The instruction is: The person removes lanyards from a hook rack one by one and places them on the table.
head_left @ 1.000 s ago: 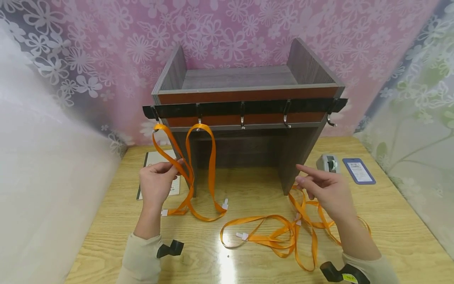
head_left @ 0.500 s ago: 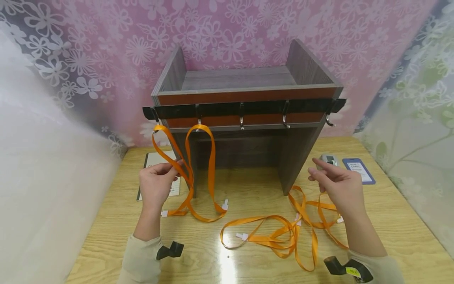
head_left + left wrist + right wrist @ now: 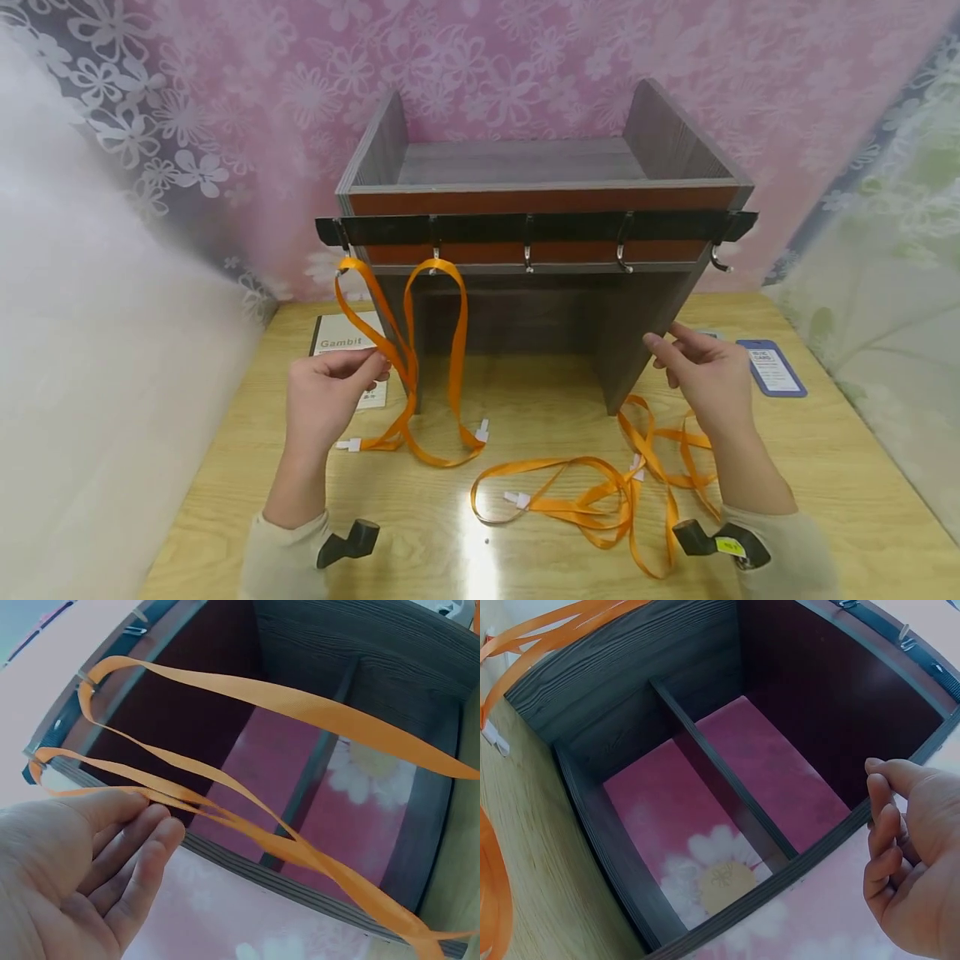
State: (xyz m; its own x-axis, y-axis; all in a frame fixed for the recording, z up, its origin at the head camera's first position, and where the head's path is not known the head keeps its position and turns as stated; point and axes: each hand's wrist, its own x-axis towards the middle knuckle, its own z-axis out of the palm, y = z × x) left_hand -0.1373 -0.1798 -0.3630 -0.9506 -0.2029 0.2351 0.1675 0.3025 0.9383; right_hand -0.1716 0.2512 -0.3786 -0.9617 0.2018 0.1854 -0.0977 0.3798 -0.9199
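My left hand [image 3: 330, 396] pinches the leftmost orange lanyard [image 3: 360, 308] between thumb and fingers, partway down its strap. This lanyard's loop hangs from the leftmost hook; its white clip [image 3: 350, 445] lies at the table. Beside it a second orange lanyard [image 3: 459, 350] hangs from the second hook, its strap crossing the first lower down. My right hand [image 3: 708, 383] is loosely curled at the front edge of the wooden shelf unit's [image 3: 543, 200] right side panel. Thumb and forefinger come right to that edge, with nothing visible between them in the right wrist view.
A black hook bar [image 3: 570, 227] runs across the shelf's front. More orange lanyards [image 3: 577, 504] lie tangled on the wooden table [image 3: 420, 533]. A booklet [image 3: 337, 333] lies behind the left hand, a blue card holder [image 3: 772, 367] at the right. Flowered sheets surround the table.
My right hand has moved from in front of the panel out to the right, then in to the panel's edge. The left hand keeps its hold on the lanyard. The head view has shifted slightly.
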